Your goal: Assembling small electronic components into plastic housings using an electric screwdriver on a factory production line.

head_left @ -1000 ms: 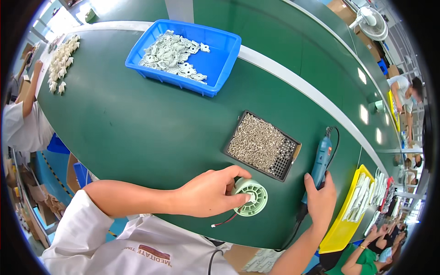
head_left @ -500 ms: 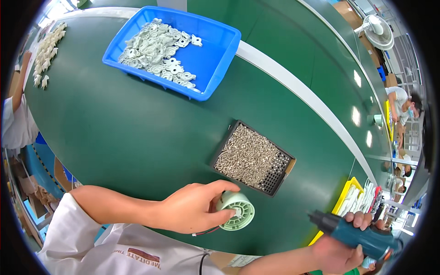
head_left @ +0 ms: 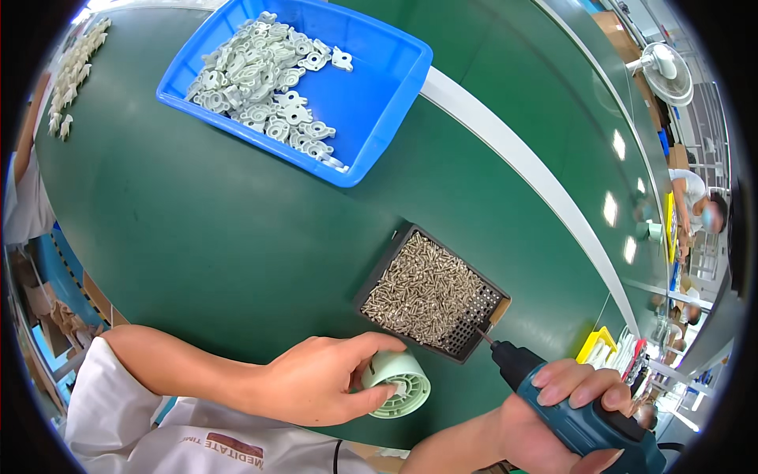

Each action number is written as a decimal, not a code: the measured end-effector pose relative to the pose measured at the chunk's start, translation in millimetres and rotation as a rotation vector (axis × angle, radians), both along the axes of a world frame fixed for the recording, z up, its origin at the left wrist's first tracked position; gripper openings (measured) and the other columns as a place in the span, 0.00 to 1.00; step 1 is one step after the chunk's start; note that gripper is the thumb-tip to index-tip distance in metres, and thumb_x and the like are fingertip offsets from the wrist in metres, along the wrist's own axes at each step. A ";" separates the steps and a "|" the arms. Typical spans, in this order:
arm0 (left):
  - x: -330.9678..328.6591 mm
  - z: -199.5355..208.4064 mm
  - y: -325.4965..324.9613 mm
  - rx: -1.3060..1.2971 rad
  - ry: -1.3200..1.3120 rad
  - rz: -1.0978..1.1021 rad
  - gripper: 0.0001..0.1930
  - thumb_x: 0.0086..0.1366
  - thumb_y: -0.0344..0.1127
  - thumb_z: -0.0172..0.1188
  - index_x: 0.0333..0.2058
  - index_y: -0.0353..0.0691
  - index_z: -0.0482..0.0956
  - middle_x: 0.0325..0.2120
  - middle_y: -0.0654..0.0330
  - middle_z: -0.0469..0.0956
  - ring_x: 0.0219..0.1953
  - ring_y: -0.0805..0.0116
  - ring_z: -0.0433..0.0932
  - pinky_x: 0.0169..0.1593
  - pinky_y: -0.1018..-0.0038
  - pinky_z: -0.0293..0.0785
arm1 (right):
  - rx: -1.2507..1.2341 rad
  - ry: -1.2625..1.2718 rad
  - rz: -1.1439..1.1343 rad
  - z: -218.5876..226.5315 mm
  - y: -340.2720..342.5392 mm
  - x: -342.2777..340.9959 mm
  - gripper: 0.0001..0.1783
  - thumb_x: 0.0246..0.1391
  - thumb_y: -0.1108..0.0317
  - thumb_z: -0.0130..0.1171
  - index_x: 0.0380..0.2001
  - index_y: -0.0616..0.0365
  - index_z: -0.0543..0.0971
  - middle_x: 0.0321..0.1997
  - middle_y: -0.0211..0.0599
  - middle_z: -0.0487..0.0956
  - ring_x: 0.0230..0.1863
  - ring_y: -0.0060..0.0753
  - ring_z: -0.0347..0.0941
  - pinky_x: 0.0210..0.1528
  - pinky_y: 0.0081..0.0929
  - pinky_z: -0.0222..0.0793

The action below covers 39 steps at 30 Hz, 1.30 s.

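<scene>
My left hand (head_left: 335,379) grips a pale green round plastic housing (head_left: 404,365) between thumb and fingers. Its ribbed open end faces right and toward me, with the thumb at its middle. My right hand (head_left: 553,423) is wrapped round a teal and black electric screwdriver (head_left: 580,411). The thin bit at its front points up and left, close to the right corner of a black perforated tray (head_left: 467,341); whether it touches cannot be told. Many small silver screws (head_left: 422,288) fill most of that tray, which lies just beyond the housing.
A blue bin (head_left: 367,150) holding pale grey plastic parts (head_left: 264,79) stands at the far side. Cream pieces (head_left: 75,75) line the table's far left edge. To the right is a yellow tray (head_left: 598,346) with white parts. Other people work at left and far right.
My right hand has brought the electric screwdriver left and up, its bit now near the screw tray. The left hand still holds the housing. The view has shifted slightly.
</scene>
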<state>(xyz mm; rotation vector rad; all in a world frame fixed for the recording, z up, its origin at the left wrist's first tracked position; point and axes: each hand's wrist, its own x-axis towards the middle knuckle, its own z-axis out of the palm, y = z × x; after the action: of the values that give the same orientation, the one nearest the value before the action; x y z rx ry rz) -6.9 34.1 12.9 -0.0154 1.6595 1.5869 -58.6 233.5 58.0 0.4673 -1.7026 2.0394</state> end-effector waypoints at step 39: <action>3.8 -3.9 1.8 0.048 0.049 0.035 0.24 0.60 0.39 0.56 0.52 0.34 0.62 0.27 0.49 0.79 0.29 0.56 0.80 0.33 0.65 0.74 | -0.017 0.034 0.256 20.2 -12.3 65.4 0.28 0.49 0.43 0.56 0.38 0.59 0.69 0.28 0.35 0.67 0.19 0.31 0.65 0.22 0.29 0.63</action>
<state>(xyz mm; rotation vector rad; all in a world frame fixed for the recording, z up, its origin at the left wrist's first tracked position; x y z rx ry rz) -3.1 36.0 9.1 0.0192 1.6664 1.6656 6.8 221.2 78.1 0.7438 -1.6770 2.2054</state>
